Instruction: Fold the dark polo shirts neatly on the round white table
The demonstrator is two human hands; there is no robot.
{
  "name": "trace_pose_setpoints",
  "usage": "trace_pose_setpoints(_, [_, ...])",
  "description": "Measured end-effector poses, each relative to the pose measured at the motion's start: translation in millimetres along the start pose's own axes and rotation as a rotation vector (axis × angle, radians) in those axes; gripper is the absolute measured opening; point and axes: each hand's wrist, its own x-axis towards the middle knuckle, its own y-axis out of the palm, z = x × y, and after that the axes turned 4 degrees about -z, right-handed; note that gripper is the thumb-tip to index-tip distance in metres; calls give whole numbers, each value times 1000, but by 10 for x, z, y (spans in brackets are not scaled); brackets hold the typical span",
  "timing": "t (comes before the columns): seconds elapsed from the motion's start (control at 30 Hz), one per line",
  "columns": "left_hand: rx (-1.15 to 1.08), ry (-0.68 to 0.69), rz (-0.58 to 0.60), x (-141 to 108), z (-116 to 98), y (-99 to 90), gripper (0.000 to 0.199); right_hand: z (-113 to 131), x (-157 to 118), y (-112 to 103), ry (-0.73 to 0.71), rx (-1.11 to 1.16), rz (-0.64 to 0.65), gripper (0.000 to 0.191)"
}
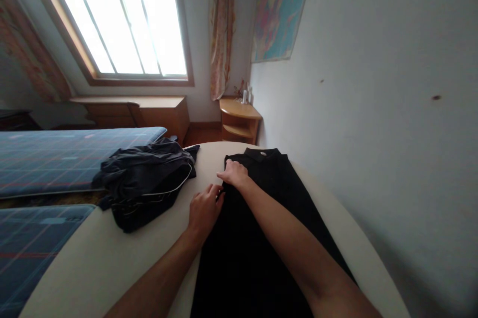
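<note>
A black collared shirt [276,198] lies lengthwise on the white round table [157,258], its collar at the far end and its sides running in long straight edges towards me. My left hand [205,211] is at the shirt's left edge, fingers curled and pinching the cloth there. Just beyond it, my right hand [234,172] reaches across the shirt to its far left shoulder corner, with the fingers closed on the fabric and the thumb pointing left. My right forearm covers part of the shirt's middle.
A crumpled heap of dark clothes [149,173] with white piping lies on the table's left side. Beyond it are blue plaid mattresses [74,159]. A wall [392,109] runs close along the right. A small corner shelf [241,109] and a wooden desk [160,102] stand at the back.
</note>
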Motion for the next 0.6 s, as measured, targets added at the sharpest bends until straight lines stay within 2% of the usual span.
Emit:
trace_pose_setpoints(0.1, [-10, 23, -12, -15, -4, 15, 13, 41, -8, 3, 27, -20, 23, 54])
trace_pose_setpoints(0.27, [-97, 6, -17, -38, -36, 22, 9, -14, -12, 8, 39, 12, -16, 46])
trace_pose_setpoints(0.43, [-299, -89, 15, -53, -170, -39, 11, -238, 27, 10, 59, 99, -60, 33])
trace_pose_setpoints(0.6, [-515, -162, 74, -83, -333, -73, 16, -503, 19, -13, 45, 224, -124, 40])
